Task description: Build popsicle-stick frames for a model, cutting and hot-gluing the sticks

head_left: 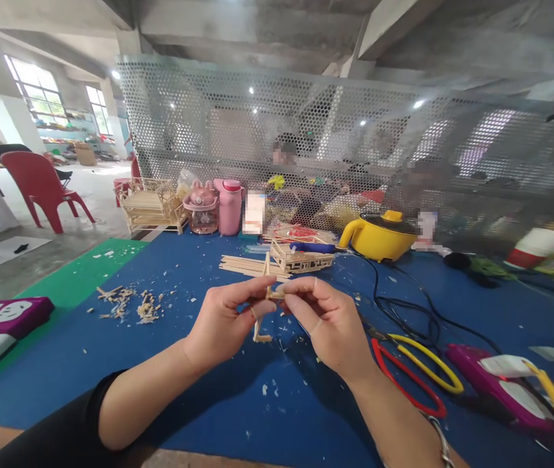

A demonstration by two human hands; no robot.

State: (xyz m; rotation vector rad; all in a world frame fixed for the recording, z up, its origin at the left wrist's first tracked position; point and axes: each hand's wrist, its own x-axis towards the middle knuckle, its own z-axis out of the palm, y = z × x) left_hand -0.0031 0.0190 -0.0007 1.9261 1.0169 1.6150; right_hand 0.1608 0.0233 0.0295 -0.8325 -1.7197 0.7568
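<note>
Above the blue tabletop (pixel 194 390), my left hand (pixel 228 318) pinches a small frame of pale wooden sticks (pixel 263 330) between thumb and fingers. My right hand (pixel 333 325) is closed at the frame's upper right, its thumb and fingertips on a short stick piece there. One stick stands up above the fingertips, and a bent lower end hangs below my left thumb. Fingers partly hide the joint. Just beyond the hands are a bundle of loose wooden sticks (pixel 242 265) and a small railed stick model (pixel 309 262), with a blue-handled tool (pixel 318 247) across it.
Red handles (pixel 406 380) and yellow handles (pixel 435 364) of hand tools lie right, near black cables (pixel 404 305) and a purple device (pixel 506 390). Wood scraps (pixel 147 307) lie left. A yellow pot (pixel 382 237), pink bottles (pixel 229 207) and a perforated screen (pixel 199 123) stand behind; people sit beyond.
</note>
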